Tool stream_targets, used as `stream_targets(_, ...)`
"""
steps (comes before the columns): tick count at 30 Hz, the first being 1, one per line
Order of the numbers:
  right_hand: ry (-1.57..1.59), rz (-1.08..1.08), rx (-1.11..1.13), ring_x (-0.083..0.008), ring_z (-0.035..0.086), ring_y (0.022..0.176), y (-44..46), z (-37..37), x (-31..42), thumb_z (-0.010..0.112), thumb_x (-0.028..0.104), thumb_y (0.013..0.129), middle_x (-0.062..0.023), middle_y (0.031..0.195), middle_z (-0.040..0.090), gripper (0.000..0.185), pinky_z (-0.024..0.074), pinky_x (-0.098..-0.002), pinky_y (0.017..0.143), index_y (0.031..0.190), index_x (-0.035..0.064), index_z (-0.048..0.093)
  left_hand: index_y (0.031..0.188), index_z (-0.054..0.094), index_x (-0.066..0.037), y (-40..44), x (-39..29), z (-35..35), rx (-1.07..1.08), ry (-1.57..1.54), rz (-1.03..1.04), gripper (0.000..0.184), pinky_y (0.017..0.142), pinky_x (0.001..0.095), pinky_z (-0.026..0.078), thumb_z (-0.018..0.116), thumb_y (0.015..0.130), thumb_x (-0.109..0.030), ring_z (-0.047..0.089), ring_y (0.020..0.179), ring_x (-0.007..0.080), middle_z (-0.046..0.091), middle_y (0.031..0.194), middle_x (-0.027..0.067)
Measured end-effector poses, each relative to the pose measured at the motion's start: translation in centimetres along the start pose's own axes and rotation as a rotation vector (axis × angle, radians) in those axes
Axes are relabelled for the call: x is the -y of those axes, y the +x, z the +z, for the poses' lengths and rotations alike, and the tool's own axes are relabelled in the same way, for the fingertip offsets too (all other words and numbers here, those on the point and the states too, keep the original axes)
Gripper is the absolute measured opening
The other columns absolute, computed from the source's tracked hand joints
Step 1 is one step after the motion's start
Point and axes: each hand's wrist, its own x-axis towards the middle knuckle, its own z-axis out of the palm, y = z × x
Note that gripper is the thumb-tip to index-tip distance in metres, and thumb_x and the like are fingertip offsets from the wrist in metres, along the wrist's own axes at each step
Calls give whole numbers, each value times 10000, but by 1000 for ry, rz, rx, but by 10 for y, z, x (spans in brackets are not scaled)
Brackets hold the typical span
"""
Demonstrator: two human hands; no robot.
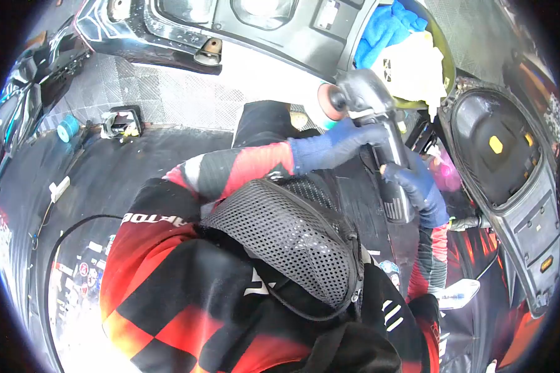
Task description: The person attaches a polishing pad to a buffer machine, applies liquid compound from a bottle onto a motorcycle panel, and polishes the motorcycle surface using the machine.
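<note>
A dark handheld power tool (389, 140) with a round pad (331, 101) at its head is held in front of my body, right of centre. My left hand (342, 146), in a blue glove, is closed on the tool near its head. Lower on the body of the tool, my right hand (417, 186) in a blue glove wraps round it. The pad end points to the upper left, beside the grey plastic panel (286, 37). Parts of the fingers of both hands are hidden by the tool.
A yellowish basin (445, 43) holds a blue cloth (389, 28) and a white cloth (414, 68). On the right is a black motorcycle seat base (498, 149). A blue-green roll (68, 128) and a small open box (121, 123) lie at the left. A cable (59, 242) curves beside me.
</note>
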Motion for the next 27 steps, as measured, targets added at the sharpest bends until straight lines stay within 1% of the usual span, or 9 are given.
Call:
stream_targets(6,36,-341,113,-158,598,947,35,63,55,735,327,803,-107,1067,633,645,482,-300,849,1279,-40,503,1008,638,5,-60,-83,-17,-176,121,135,227,798,312,503,542,869,-146,651,839,180,668,906,92)
stream_targets(8,61,-424,166,-163,607,961,48,79,69,728,356,812,-117,1074,640,644,486,-304,861,1272,-38,507,1134,567,-39,-78,-108,2,-305,20,240,322,900,402,480,563,870,-223,611,979,231,622,1065,120)
stream_targets(11,5,-396,214,-144,587,901,46,83,84,707,415,823,-87,1007,623,645,488,-296,794,1212,-65,524,1312,442,-60,-90,-130,-3,-169,135,195,519,1008,471,456,607,858,-250,569,1144,280,571,1233,126)
stream_targets(17,-71,-432,44,-141,592,879,23,41,31,720,438,818,-92,992,630,656,488,-287,784,1198,-61,527,1284,457,-59,-49,-60,-1,-130,2,118,464,1039,429,405,565,876,-253,549,1146,253,579,1171,109)
stream_targets(19,-102,-233,-2,-135,588,836,5,16,8,723,392,820,-82,967,620,631,492,-291,737,1215,-54,516,1223,491,-73,-26,-32,22,-38,-33,67,381,1019,416,400,547,878,-225,533,1127,227,559,1162,89)
stream_targets(20,-106,-227,-8,-135,588,836,-3,4,-5,723,392,820,-82,967,620,631,492,-291,737,1215,-54,516,1330,424,-84,-11,-5,10,-48,-42,10,484,1036,428,407,551,890,-242,528,1180,225,546,1241,79)
stream_targets(25,162,-50,-176,-97,568,721,-21,-43,-82,711,342,821,-42,880,589,606,473,-258,613,1246,-33,498,1071,509,-123,63,81,8,56,15,-147,257,926,386,453,598,852,-225,576,986,187,568,1007,30)
stream_targets(26,127,-6,-204,-153,604,821,-22,-53,-93,734,403,784,-90,943,637,638,491,-308,752,1204,-40,549,1087,507,-116,72,91,12,19,-41,-195,273,935,394,452,598,856,-230,574,1004,189,571,1024,32)
stream_targets(27,129,-8,-199,-153,604,821,-21,-57,-98,734,403,784,-90,943,637,638,491,-308,752,1204,-40,549,1102,505,-109,78,99,16,-20,-96,-242,289,943,402,452,598,860,-236,573,1023,192,575,1041,34)
